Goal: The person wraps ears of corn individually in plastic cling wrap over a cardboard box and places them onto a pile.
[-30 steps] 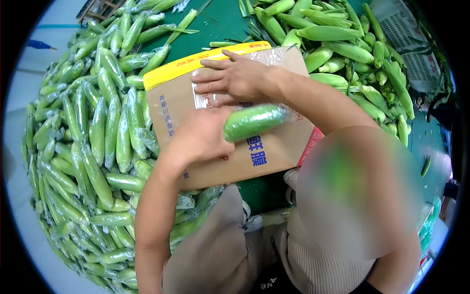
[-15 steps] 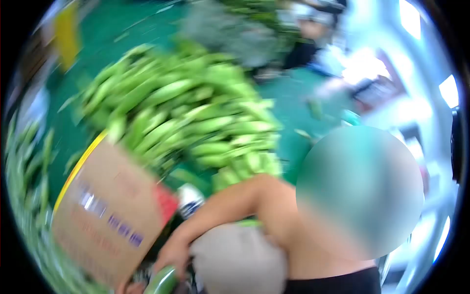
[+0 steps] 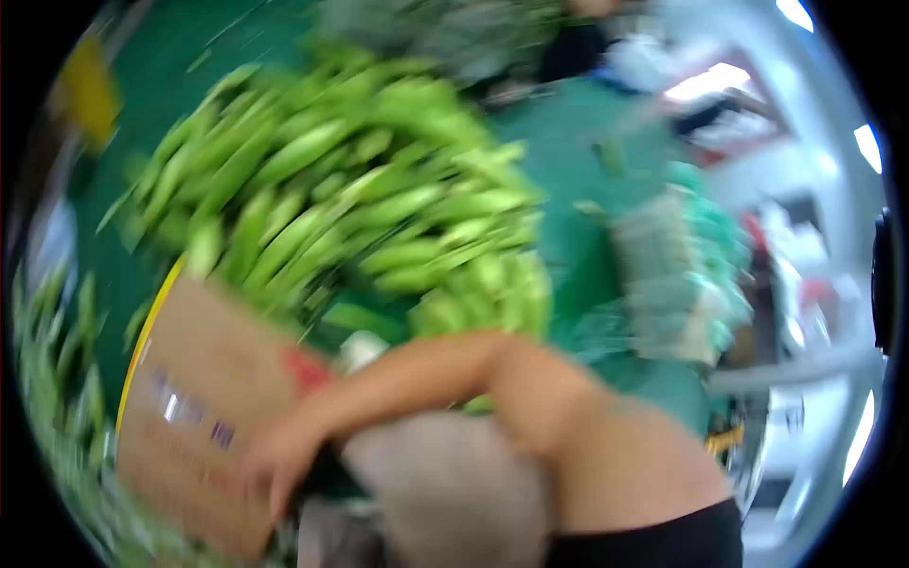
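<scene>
At the lower left of the frame, a printed cardboard carton [image 3: 194,379], bordered in yellow along its left side, is seen lying aslant; its lower right part is overlapped by the right hand [image 3: 275,454], to which a bare forearm [image 3: 407,383] is extended from the right; the fingers are directed downward, but owing to blur it cannot be told how far they are opened, whether the carton is touched, or whether anything is held; the left hand is not shown. Across the centre and upper left, a heap of green corn [image 3: 369,189] is spread on a green floor covering [image 3: 587,118], just beyond the carton; along the left edge, a second mass of ears [image 3: 57,398] is blurred; at right of centre, a green mesh bundle [image 3: 720,256] is placed, well apart from the hand. By judgement, a step of handling beside the carton is in hand; should an ear be taken up, a reach past the carton and a closing of the fingers would be called for; should the carton be shifted, a firm hold on its edge would be required.
</scene>
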Available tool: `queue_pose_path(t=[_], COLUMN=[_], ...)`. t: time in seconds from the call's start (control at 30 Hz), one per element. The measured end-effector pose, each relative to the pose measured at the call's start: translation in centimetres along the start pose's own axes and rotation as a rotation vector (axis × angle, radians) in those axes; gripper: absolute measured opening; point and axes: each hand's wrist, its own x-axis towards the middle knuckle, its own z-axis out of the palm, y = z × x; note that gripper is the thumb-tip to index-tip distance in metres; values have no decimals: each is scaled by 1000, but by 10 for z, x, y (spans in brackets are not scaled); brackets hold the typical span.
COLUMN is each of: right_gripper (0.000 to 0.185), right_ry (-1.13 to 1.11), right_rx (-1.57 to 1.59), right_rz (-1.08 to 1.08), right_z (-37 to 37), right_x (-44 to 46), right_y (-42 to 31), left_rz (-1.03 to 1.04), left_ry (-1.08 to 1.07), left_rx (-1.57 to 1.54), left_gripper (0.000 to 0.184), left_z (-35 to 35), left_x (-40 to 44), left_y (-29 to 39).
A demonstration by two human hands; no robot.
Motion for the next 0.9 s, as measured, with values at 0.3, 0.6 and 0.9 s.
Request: queue_pose_path(t=[0.3,0.6,0.9], right_gripper=[37,77,76], right_ry=[1030,956,893], right_rx=[-1295,-1585,-1091], right_rz=[1046,1001,350], right_z=[-183,-194,-143], right_x=[-302,-332,-134], right_y=[32,49,-95], left_rz=[-87,418,294], left_ry=[-319,750,873], left_rx=[-74,210,-58], left_gripper=[45,59,78], left_z=[25,81,50], left_x=[-9,159,205], left_y=[-45,30,9])
